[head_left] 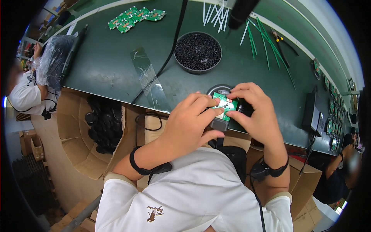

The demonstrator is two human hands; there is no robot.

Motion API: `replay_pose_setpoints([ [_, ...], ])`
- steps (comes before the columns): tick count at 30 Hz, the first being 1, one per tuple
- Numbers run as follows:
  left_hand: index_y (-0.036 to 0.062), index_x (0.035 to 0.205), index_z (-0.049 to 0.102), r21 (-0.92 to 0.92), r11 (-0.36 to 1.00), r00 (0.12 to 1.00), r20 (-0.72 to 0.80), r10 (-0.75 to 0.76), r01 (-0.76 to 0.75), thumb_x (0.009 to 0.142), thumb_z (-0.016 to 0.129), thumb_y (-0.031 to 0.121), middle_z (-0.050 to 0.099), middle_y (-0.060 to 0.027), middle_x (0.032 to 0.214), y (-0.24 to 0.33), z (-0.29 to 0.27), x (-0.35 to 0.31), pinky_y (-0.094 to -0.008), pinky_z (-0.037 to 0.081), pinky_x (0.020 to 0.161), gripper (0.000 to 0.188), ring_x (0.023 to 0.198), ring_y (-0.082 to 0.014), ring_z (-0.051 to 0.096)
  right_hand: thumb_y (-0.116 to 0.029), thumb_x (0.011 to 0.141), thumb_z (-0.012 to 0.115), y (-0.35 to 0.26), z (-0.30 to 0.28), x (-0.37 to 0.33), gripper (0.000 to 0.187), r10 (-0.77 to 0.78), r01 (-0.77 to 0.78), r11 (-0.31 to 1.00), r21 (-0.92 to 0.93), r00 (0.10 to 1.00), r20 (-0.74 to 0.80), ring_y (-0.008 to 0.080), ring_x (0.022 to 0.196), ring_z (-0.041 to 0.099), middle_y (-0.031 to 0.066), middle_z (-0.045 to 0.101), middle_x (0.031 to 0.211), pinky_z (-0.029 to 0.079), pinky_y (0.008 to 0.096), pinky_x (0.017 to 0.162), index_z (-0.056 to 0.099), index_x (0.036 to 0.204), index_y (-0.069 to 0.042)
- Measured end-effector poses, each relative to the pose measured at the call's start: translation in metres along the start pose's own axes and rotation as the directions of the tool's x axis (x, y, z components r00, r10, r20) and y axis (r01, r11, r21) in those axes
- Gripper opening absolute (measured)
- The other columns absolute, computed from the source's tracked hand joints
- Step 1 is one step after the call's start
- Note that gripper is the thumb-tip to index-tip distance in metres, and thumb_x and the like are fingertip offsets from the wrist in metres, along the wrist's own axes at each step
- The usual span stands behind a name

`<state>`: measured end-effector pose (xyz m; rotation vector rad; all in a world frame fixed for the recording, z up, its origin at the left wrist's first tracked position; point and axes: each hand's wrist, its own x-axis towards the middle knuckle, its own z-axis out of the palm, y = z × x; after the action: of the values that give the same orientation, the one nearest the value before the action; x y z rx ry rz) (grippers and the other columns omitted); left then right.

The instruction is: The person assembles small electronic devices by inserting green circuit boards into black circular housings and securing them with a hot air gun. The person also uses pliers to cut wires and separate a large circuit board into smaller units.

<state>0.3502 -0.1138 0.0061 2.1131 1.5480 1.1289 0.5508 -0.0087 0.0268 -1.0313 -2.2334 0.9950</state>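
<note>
Near the table's front edge, a small green circuit board (225,104) lies in or on a black plastic housing (220,124). My left hand (192,120) comes at it from the left, its index and middle fingertips on the board and its thumb by the housing's lower end. On the other side, my right hand (255,112) grips the board's right edge between bent fingers and thumb. Behind them shows part of a round black piece (220,87), mostly covered by the board and my fingers. Both palms and the housing's underside are hidden.
A round black dish of small black parts (198,52) stands ahead. Farther back lie green circuit boards (133,17), white strips (216,15), green strips (267,42) and pliers (281,48). A black cable (170,54) crosses the table. An open carton (73,143) holds black parts at left.
</note>
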Motion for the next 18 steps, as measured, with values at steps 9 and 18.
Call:
replay_pose_setpoints([
  [9, 0.0044, 0.089, 0.071, 0.560, 0.810, 0.984, -0.089, -0.152, 0.176, 0.085, 0.071, 0.005, 0.068, -0.0132, 0.093, -0.046, -0.015, 0.088, -0.0444, 0.056, 0.071, 0.004, 0.083, -0.0357, 0.070, -0.009, 0.094, 0.068, -0.018, -0.074, 0.111, 0.068, -0.262, 0.282, 0.634, 0.720, 0.954, -0.144, 0.0295, 0.122, 0.065, 0.0225, 0.062, 0.137, 0.051, 0.0414, 0.106, 0.039, 0.154, 0.003],
  [18, 0.0056, 0.087, 0.067, 0.511, 0.832, 0.975, -0.159, -0.156, 0.216, 0.089, 0.070, 0.013, 0.066, -0.0126, 0.093, -0.062, -0.013, 0.095, -0.0493, 0.054, 0.070, 0.008, 0.082, -0.0378, 0.069, -0.013, 0.092, 0.070, -0.028, -0.063, 0.100, 0.054, -0.316, 0.310, 0.676, 0.669, 0.941, -0.118, 0.0184, 0.084, 0.062, 0.0087, 0.060, 0.092, 0.053, 0.0358, 0.082, 0.050, 0.140, 0.001],
])
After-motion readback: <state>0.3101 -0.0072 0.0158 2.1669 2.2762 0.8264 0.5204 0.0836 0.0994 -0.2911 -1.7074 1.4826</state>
